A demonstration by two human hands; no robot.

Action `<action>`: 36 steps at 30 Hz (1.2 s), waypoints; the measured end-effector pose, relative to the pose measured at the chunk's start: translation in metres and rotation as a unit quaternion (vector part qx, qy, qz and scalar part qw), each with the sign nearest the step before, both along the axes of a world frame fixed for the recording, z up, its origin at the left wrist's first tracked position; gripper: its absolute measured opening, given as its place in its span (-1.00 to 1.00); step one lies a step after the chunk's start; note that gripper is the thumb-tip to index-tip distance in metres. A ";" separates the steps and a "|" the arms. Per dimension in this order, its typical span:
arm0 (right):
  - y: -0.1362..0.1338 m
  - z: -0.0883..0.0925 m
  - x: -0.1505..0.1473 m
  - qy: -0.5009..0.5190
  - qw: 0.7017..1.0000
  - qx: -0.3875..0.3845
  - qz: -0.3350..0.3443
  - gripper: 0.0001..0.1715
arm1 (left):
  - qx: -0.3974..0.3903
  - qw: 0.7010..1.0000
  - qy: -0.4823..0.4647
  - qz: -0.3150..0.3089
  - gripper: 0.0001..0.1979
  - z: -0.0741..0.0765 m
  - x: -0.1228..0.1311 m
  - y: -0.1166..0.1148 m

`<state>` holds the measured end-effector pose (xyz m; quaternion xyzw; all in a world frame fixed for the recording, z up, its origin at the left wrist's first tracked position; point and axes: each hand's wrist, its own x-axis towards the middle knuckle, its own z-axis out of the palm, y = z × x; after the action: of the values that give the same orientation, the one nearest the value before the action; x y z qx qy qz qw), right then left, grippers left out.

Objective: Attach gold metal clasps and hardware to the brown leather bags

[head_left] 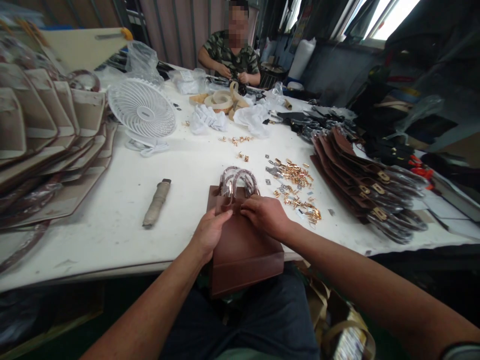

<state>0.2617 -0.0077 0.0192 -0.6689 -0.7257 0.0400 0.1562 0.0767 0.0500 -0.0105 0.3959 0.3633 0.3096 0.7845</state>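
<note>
A brown handbag (243,245) lies tilted over the table's front edge and my lap, its plastic-wrapped handles (240,176) pointing away from me. My left hand (210,231) grips its left side, the thumb lying on the front near a small tab (226,202). On the bag's upper right, my right hand (265,215) is closed, with curled fingers pressed at the front panel just below the handles. Whether a small part sits under those fingertips is hidden. Loose gold-coloured metal fittings (296,172) lie on the table to the right of the handles.
Brown bags are stacked at right (345,175); pale-lined bag pieces (48,135) are piled at left. A cloth-wrapped tool (156,204) lies left of the handbag. Behind it are a white fan (141,107) and tape rolls (219,101). A person (230,55) sits across the table.
</note>
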 end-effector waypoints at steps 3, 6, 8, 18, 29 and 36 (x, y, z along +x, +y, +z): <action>0.000 -0.004 0.009 0.136 0.990 0.029 0.024 -0.88 | -0.021 1.000 0.000 0.002 -0.52 0.004 -0.001 -0.001; 0.001 0.003 0.020 0.216 0.975 0.014 0.051 -0.74 | -0.043 0.999 -0.017 -0.005 -0.53 0.006 -0.002 -0.003; 0.004 0.008 0.025 0.218 0.975 -0.010 0.043 -0.73 | -0.052 0.998 -0.020 -0.010 -0.53 0.005 -0.003 -0.003; 0.000 0.000 0.008 0.135 0.991 0.019 -0.014 -0.91 | 0.012 0.998 0.058 -0.022 -0.34 0.008 -0.001 0.004; -0.107 -0.037 0.021 0.225 0.956 0.154 -0.111 -0.78 | 0.215 0.942 0.257 0.022 -0.33 0.023 0.018 -0.007; -0.115 -0.050 0.021 0.242 0.941 0.174 -0.160 -0.79 | 0.333 0.833 0.442 0.028 -0.29 0.032 0.021 -0.006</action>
<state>0.2825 -0.1223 -0.0313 -0.7088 -0.5452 0.0482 0.4450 0.0973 0.0440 0.0220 0.7171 0.5573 0.2257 0.3524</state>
